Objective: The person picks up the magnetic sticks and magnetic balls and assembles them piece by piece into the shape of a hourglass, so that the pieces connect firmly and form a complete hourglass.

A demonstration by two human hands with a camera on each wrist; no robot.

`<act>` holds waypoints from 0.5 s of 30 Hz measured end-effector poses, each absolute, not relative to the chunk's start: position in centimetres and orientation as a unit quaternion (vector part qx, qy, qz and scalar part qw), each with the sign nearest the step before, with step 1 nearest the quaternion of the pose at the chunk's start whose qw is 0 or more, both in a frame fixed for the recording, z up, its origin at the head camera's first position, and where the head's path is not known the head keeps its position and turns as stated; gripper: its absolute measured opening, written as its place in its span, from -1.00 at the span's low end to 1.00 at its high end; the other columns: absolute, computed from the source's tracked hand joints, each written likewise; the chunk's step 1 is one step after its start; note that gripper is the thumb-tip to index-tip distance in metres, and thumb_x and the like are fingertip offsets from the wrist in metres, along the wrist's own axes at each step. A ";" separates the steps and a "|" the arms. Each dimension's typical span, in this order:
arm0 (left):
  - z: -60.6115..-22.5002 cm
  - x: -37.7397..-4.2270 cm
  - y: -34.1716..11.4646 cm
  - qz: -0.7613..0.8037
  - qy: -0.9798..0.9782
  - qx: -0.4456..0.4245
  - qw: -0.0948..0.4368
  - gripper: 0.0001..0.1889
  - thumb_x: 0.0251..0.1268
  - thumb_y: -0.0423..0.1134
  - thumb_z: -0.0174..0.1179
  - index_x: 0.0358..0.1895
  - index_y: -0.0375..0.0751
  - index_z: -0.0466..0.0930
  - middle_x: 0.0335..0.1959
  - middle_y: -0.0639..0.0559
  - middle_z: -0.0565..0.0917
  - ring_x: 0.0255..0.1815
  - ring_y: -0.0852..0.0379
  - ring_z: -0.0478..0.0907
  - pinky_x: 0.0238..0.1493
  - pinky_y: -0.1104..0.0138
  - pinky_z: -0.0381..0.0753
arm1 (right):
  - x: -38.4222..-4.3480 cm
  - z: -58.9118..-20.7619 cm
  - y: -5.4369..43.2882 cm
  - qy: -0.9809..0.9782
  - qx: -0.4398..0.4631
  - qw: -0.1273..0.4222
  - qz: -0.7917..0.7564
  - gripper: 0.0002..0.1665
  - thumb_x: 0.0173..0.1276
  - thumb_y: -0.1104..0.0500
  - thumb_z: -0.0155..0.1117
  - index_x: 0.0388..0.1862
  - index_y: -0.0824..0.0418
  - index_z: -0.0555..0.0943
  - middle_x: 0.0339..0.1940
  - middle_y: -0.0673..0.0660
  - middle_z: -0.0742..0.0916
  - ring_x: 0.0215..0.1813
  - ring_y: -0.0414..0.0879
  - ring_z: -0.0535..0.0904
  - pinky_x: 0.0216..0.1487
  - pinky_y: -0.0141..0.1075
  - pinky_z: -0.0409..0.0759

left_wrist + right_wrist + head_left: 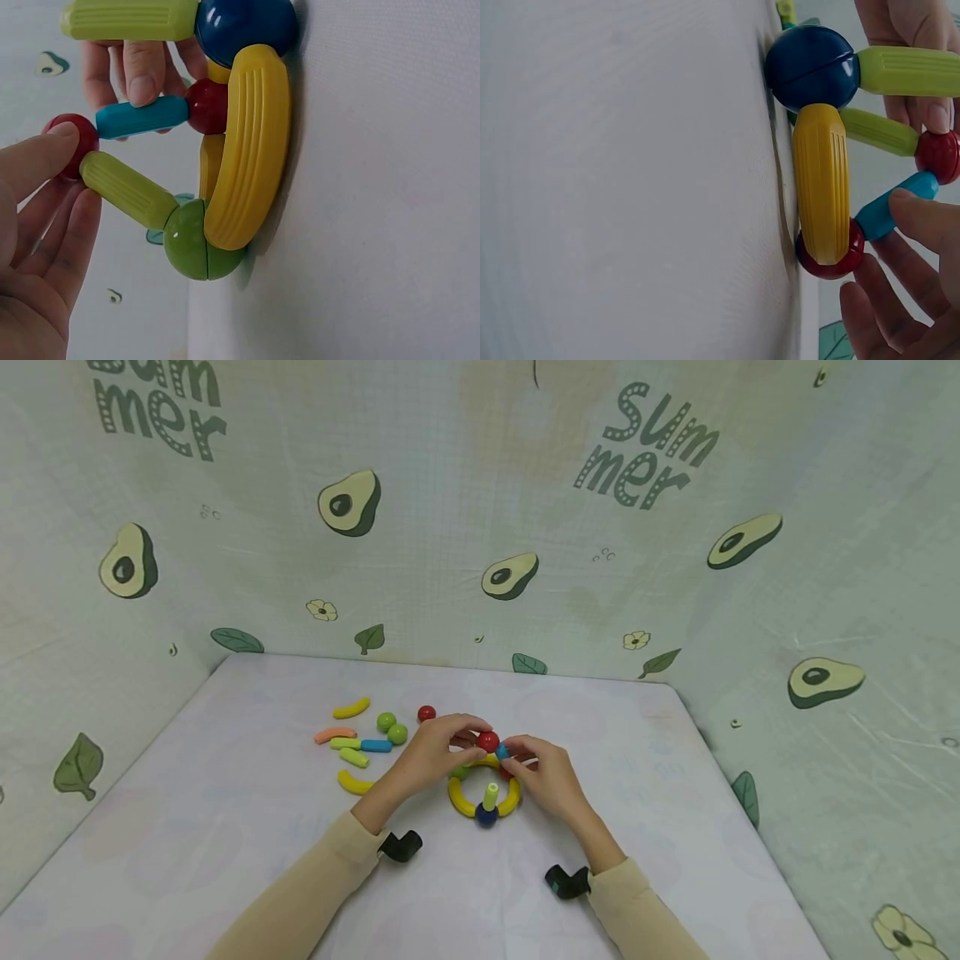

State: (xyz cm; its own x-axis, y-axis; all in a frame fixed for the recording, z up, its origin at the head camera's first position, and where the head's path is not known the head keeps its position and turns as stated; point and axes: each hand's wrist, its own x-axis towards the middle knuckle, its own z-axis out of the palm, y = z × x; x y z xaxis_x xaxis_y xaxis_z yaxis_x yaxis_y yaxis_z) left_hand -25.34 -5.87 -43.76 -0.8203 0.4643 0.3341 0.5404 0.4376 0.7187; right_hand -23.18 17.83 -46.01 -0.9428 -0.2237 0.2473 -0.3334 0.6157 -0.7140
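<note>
My left hand point(435, 750) pinches a red ball point(488, 742) between thumb and fingers, above a ring of yellow curved rods point(255, 150) lying on the table. Thumb and fingers of my right hand point(553, 783) hold a blue rod point(891, 208). This rod slants from a lower red ball point(832, 259) in the ring up to the pinched ball. A light green rod point(127, 189) leans from a green ball point(184, 240) up to the same pinched ball. At the near side, another light green rod point(491, 796) stands on a dark blue ball point(486, 815).
Loose pieces lie left of the ring: a yellow curved rod point(352, 707), an orange curved rod point(335, 734), green balls point(397, 734), a blue rod point(377, 746) and light green rods. A red ball point(427, 713) sits behind my left hand. Printed cloth point(450, 635) surrounds the table point(675, 827).
</note>
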 end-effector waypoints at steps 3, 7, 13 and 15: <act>-43.8 -25.4 -5.8 -0.439 -0.845 -0.301 0.044 -0.63 0.36 -0.25 0.47 0.20 -0.06 0.71 0.08 0.14 0.77 0.00 0.24 0.74 0.10 0.41 0.71 | -23.1 -46.0 17.8 -0.897 0.160 0.071 0.406 -0.72 0.48 0.18 0.47 0.13 0.04 0.77 -0.01 -0.07 0.82 0.00 -0.16 0.73 -0.01 -0.22 0.77; -43.9 -25.4 -5.8 -0.439 -0.844 -0.305 0.045 -0.63 0.36 -0.26 0.48 0.19 -0.03 0.72 0.08 0.16 0.76 0.00 0.26 0.74 0.11 0.40 0.71 | -23.0 -46.1 17.7 -0.895 0.171 0.083 0.403 -0.72 0.46 0.21 0.49 0.12 0.07 0.78 0.01 -0.04 0.82 -0.02 -0.14 0.73 -0.04 -0.25 0.77; -43.9 -25.5 -5.9 -0.442 -0.842 -0.306 0.039 -0.63 0.36 -0.26 0.47 0.21 -0.02 0.72 0.09 0.17 0.76 0.00 0.27 0.74 0.11 0.41 0.71 | -23.0 -46.0 17.6 -0.894 0.169 0.079 0.407 -0.73 0.46 0.21 0.49 0.10 0.07 0.79 0.00 -0.04 0.82 -0.03 -0.14 0.73 -0.04 -0.25 0.77; -43.9 -25.5 -6.0 -0.443 -0.842 -0.306 0.036 -0.62 0.37 -0.26 0.46 0.21 -0.01 0.72 0.09 0.17 0.76 0.01 0.27 0.74 0.11 0.41 0.71 | -23.0 -46.0 17.6 -0.896 0.165 0.074 0.406 -0.73 0.46 0.21 0.48 0.11 0.07 0.78 0.01 -0.04 0.82 -0.02 -0.15 0.73 -0.02 -0.25 0.77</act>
State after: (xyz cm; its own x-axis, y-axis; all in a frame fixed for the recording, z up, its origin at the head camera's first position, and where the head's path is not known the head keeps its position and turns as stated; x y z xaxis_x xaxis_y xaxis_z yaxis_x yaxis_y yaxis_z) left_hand -25.45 -5.98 -43.85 -0.8102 0.4832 0.3319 0.5474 0.4212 0.7232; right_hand -22.97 17.61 -45.98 -0.9346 -0.2359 0.2662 -0.3557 0.6151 -0.7036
